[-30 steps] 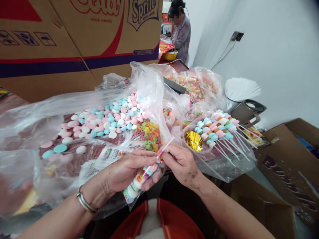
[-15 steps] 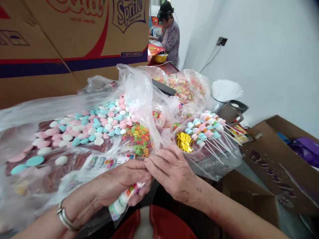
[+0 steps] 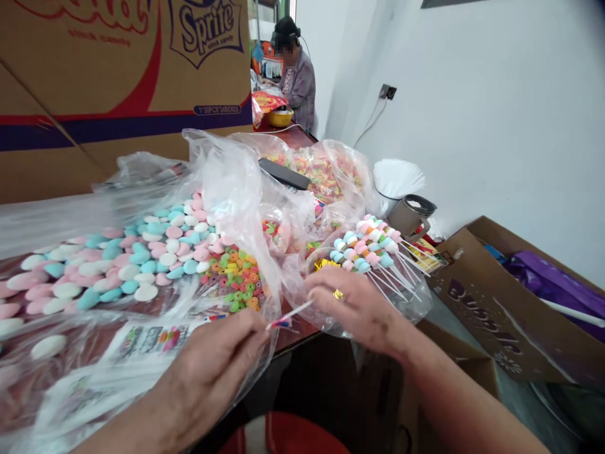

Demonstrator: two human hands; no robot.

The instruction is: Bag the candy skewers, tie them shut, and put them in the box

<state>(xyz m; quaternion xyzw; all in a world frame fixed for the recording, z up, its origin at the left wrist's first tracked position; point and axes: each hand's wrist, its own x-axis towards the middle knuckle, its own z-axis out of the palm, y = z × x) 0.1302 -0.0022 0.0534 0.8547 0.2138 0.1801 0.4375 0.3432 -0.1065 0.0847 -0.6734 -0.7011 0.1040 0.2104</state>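
My left hand [image 3: 212, 372] is shut on a wrapped candy stick, whose white stick end [image 3: 289, 314] pokes out to the right; the candy itself is hidden under my fingers. My right hand [image 3: 354, 309] lies a little to the right, over the clear tub of gold twist ties [image 3: 321, 265]. A small gold twist tie [image 3: 338, 293] shows between its fingers. Just beyond it lies a pile of finished candy skewers [image 3: 373, 249] on a plastic bag.
An open plastic bag of pastel disc candies [image 3: 142, 258] and coloured ring candies [image 3: 236, 284] covers the table at left, with printed wrappers [image 3: 151, 337] in front. A large cardboard carton [image 3: 118, 63] stands behind. An open brown box [image 3: 496, 296] sits at right. Another person [image 3: 297, 75] works far back.
My right hand has let go of the stick and moved right to the tub of gold ties. My left hand has lowered, still holding the wrapped stick. The view has swung right.
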